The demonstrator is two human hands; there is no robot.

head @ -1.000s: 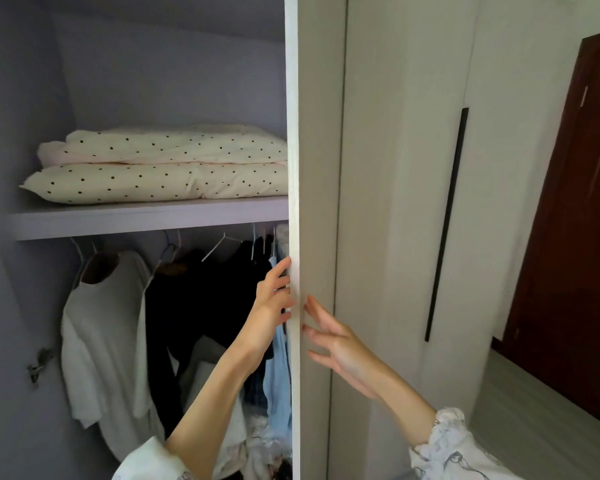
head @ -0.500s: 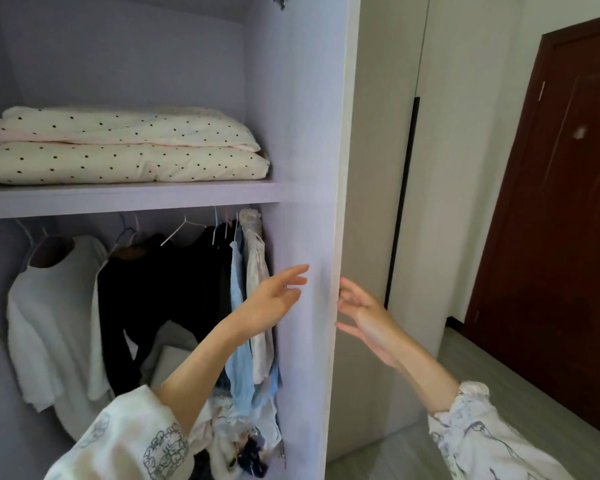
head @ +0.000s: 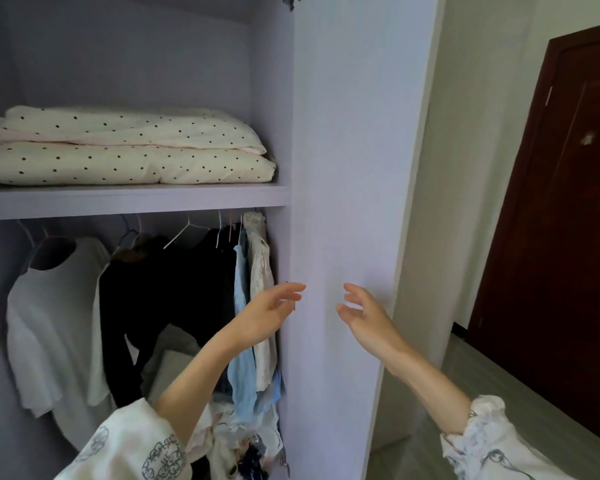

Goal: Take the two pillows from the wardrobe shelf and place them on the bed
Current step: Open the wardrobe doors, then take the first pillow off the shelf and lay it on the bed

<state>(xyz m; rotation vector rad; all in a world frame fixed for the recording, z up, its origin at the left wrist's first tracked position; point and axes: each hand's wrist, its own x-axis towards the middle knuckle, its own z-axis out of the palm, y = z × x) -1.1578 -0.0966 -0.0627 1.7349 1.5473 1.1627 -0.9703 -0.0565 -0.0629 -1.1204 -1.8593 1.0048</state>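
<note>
**Pillows stacked on shelf, hands empty**

Two dotted pillows lie stacked on the shelf, reaching its right end. Below, the left hand and right hand hover with fingers spread, holding nothing, before the open door.

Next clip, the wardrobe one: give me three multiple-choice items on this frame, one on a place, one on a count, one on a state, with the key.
1. Where do the pillows lie?
A. on the floor
B. on the wardrobe shelf above the hanging clothes
C. in the person's arms

2. How many dotted pillows are stacked?
A. one
B. two
C. four

3. What are the hands doing?
A. both open and empty
B. both gripping a pillow
C. one holding a hanger

Key:
1 B, the pillows rest on the shelf over the hanging clothes.
2 B, one pillow lies on another.
3 A, the left hand and right hand hang below the shelf with fingers spread, holding nothing.
</note>
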